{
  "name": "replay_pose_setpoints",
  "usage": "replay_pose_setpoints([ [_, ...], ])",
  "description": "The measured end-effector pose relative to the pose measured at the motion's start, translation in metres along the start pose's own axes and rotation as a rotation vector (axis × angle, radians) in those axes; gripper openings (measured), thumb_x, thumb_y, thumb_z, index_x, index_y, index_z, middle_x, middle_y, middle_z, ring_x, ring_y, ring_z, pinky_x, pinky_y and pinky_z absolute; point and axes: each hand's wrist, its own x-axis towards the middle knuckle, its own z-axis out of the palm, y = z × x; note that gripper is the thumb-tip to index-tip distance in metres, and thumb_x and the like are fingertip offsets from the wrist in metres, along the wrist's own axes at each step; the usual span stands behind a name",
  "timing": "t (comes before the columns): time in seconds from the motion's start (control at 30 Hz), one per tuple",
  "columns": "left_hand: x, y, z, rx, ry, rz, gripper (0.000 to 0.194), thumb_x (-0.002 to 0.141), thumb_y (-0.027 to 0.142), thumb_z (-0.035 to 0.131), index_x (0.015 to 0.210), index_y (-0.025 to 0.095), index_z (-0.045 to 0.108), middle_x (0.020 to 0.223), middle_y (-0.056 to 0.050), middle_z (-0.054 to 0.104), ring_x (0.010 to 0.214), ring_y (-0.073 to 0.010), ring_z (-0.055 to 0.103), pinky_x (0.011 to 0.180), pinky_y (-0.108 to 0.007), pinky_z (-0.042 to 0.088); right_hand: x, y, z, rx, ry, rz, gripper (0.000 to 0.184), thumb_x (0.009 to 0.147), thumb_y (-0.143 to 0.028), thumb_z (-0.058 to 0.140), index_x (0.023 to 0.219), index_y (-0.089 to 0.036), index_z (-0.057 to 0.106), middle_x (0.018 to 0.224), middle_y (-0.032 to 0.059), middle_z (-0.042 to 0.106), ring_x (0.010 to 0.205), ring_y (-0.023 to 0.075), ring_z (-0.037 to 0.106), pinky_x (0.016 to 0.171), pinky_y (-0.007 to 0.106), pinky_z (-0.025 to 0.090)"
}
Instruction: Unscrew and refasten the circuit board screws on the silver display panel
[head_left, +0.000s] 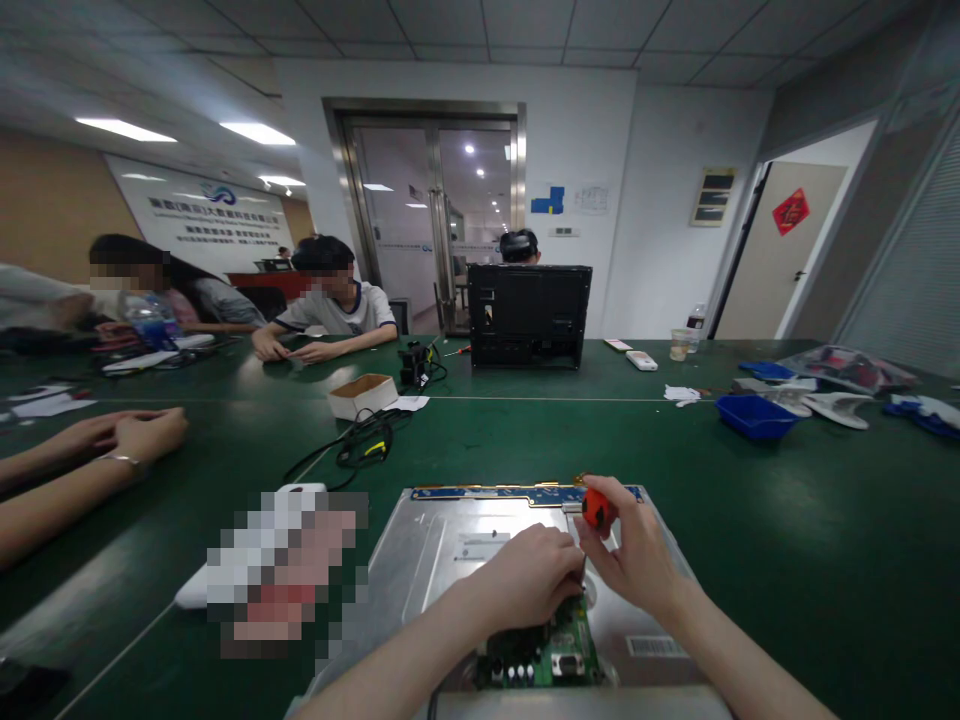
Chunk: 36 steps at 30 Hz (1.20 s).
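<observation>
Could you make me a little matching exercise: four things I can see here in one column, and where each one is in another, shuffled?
1. Orange handle
2. Green circuit board
3. Blue tray
4. Red diamond sign

A. On the door
B. Towards the right side of the table
C. In the right hand
D. On the silver panel

Right pairs: 1-C, 2-D, 3-B, 4-A

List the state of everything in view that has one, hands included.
Right hand: gripping the orange handle
Left hand: fingers bunched, over the green circuit board
Green circuit board: partly covered by the left hand
Metal panel: lying flat
Black monitor: upright, back towards us
Small box: open-topped
Blue tray: open side up
Ceiling light: lit
</observation>
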Motion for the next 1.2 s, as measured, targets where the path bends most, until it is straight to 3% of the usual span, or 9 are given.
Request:
replay_pose_setpoints([
  [0.17, 0.0005, 0.0004, -0.0004, 0.010, 0.000, 0.009, 0.012, 0.084, 0.011, 0.065, 0.093, 0.018, 0.067, 0.101, -0.008, 0.073, 0.094, -0.0266, 0.068, 0.081, -0.033, 0.051, 0.0029, 0.0007, -0.0009, 0.018, -0.021, -0.045, 0.026, 0.100, -0.025, 0.050, 0.125, -0.022, 0.047, 0.071, -0.0039, 0.058, 0.049, 0.0115, 0.052, 0.048, 0.022, 0.040],
  [0.4, -0.0001, 0.0022, -0.0020, 0.011, 0.001, -0.005, 0.008, 0.086, 0.012, 0.064, 0.092, 0.017, 0.067, 0.095, -0.007, 0.072, 0.089, -0.0257, 0.069, 0.079, -0.033, 0.051, 0.0060, -0.0061, -0.0075, 0.043, -0.068, -0.036, 0.039, 0.097, -0.015, 0.039, 0.136, -0.020, 0.042, 0.081, 0.0017, 0.065, 0.054, 0.0150, 0.058, 0.050, 0.026, 0.046],
  [0.57, -0.0017, 0.0016, -0.0010, -0.008, 0.017, 0.001, 0.012, 0.086, 0.012, 0.064, 0.096, 0.019, 0.066, 0.097, -0.007, 0.072, 0.092, -0.0246, 0.068, 0.081, -0.032, 0.051, 0.0073, -0.0074, -0.0078, 0.026, -0.042, -0.039, 0.043, 0.094, -0.013, 0.042, 0.136, -0.021, 0.042, 0.079, 0.0006, 0.064, 0.052, 0.0146, 0.057, 0.048, 0.026, 0.045],
  [0.97, -0.0006, 0.0041, -0.0043, -0.009, 0.008, 0.014, 0.017, 0.084, 0.010, 0.064, 0.099, 0.017, 0.066, 0.105, -0.010, 0.073, 0.096, -0.0279, 0.069, 0.082, -0.034, 0.053, 0.0061, -0.0026, -0.0030, 0.007, 0.000, -0.060, 0.025, 0.102, -0.027, 0.049, 0.126, -0.023, 0.047, 0.070, -0.0047, 0.057, 0.049, 0.0116, 0.052, 0.047, 0.022, 0.041],
  [1.2, -0.0012, 0.0034, -0.0034, -0.052, 0.006, -0.002, 0.012, 0.085, 0.010, 0.063, 0.093, 0.018, 0.066, 0.097, -0.008, 0.072, 0.093, -0.0262, 0.068, 0.083, -0.033, 0.051, 0.0089, -0.0085, -0.0089, 0.046, -0.058, -0.048, 0.036, 0.099, -0.017, 0.040, 0.135, -0.019, 0.043, 0.077, 0.0006, 0.063, 0.054, 0.0142, 0.057, 0.049, 0.026, 0.045],
])
